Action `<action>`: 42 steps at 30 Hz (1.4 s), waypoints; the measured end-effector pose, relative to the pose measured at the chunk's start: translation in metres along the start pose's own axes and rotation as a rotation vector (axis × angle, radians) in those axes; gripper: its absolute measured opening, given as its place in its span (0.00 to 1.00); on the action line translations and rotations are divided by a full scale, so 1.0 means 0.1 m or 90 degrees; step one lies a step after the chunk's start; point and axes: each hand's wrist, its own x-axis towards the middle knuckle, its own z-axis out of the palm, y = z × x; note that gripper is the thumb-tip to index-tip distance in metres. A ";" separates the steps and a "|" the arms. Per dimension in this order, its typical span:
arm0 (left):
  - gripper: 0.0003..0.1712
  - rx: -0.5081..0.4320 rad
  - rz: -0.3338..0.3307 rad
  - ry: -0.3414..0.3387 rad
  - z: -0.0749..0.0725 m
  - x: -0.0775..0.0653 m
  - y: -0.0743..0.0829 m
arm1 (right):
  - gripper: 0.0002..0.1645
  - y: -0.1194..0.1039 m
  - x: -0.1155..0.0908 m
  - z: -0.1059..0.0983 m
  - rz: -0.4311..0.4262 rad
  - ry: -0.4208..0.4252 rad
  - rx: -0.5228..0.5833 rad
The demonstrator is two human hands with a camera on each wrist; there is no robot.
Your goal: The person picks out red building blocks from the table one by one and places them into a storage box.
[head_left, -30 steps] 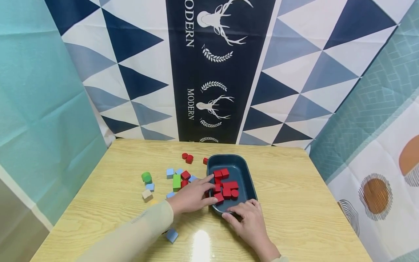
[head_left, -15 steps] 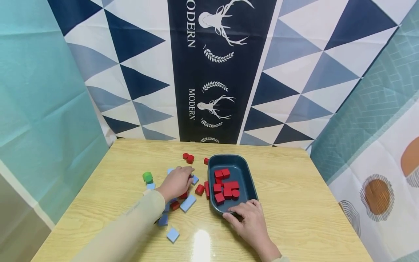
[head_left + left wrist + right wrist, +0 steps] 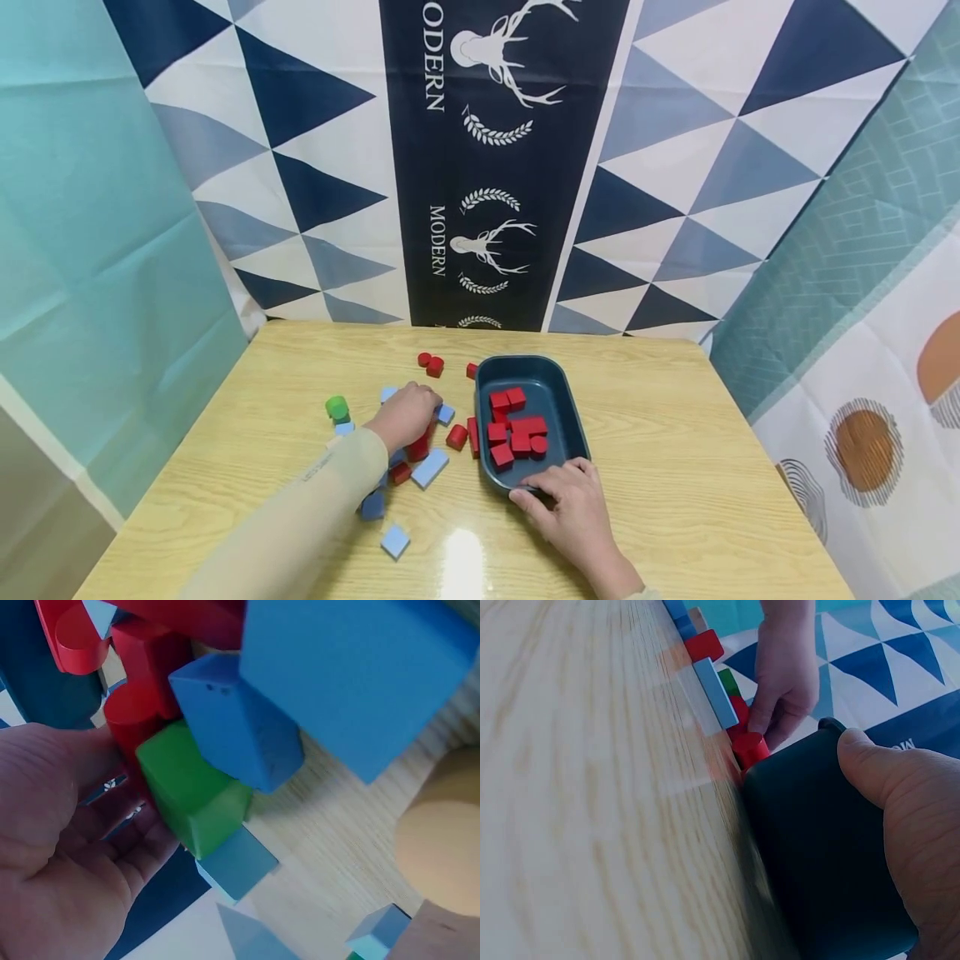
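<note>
My left hand [image 3: 405,414] reaches down into the pile of coloured blocks left of the tray. In the left wrist view its thumb and curled fingers pinch around a red cylinder [image 3: 129,712], tight beside a green block [image 3: 191,784] and a blue block [image 3: 236,724]. From above, the hand hides most of that spot. The thumb and fingers of my right hand [image 3: 564,504] grip the near rim of a dark blue tray [image 3: 557,417]. Several red blocks [image 3: 520,442] lie on the tray's left side.
A red cylinder [image 3: 457,437] and a long red block [image 3: 473,437] lie by the tray's left wall. Small red pieces [image 3: 435,367] sit farther back. Blue blocks [image 3: 430,468] are scattered nearer, with a green cylinder [image 3: 337,407] at the far left.
My left hand has left the tray's left side, moved left to the pile and lowered its fingers around a red piece there. The right hand has stayed on the rim.
</note>
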 end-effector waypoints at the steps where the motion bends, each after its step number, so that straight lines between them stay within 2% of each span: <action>1: 0.13 -0.013 -0.003 0.000 0.00 0.00 0.00 | 0.11 0.00 0.00 0.00 0.000 0.000 0.000; 4: 0.13 -0.027 -0.010 -0.001 -0.01 -0.02 0.01 | 0.11 0.00 0.00 0.00 -0.002 0.000 -0.002; 10: 0.16 -0.003 -0.042 0.017 0.03 -0.05 -0.01 | 0.11 -0.01 0.01 0.00 -0.005 -0.001 -0.004; 14: 0.14 -0.013 -0.047 0.019 0.05 -0.04 -0.05 | 0.11 -0.01 0.01 -0.01 -0.007 0.003 -0.005; 17: 0.14 -0.013 -0.038 0.026 0.00 -0.06 -0.07 | 0.11 -0.01 0.02 -0.01 -0.013 0.005 -0.005; 20: 0.15 0.006 -0.028 0.067 -0.11 -0.04 -0.06 | 0.11 0.01 0.02 -0.01 -0.017 0.004 -0.007; 22: 0.16 0.020 -0.021 0.104 -0.22 0.01 -0.01 | 0.11 0.01 0.02 -0.02 -0.017 0.005 -0.008; 25: 0.18 0.001 -0.006 0.152 -0.36 0.13 0.13 | 0.12 0.02 0.01 -0.03 -0.014 0.008 -0.010; 27: 0.19 -0.031 0.006 0.159 -0.43 0.21 0.27 | 0.12 0.02 0.01 -0.04 -0.012 0.011 -0.008; 30: 0.22 -0.056 0.024 0.138 -0.46 0.31 0.47 | 0.12 0.00 0.01 -0.03 -0.010 0.011 -0.007; 32: 0.23 -0.036 0.028 0.112 -0.45 0.37 0.59 | 0.12 -0.01 0.01 -0.02 -0.012 0.011 -0.005; 39: 0.13 0.189 0.052 0.045 -0.31 0.47 0.89 | 0.12 0.01 -0.01 0.00 -0.025 0.024 0.003; 42: 0.13 0.244 0.048 0.010 -0.25 0.50 0.98 | 0.12 0.02 -0.02 0.00 -0.030 0.027 0.005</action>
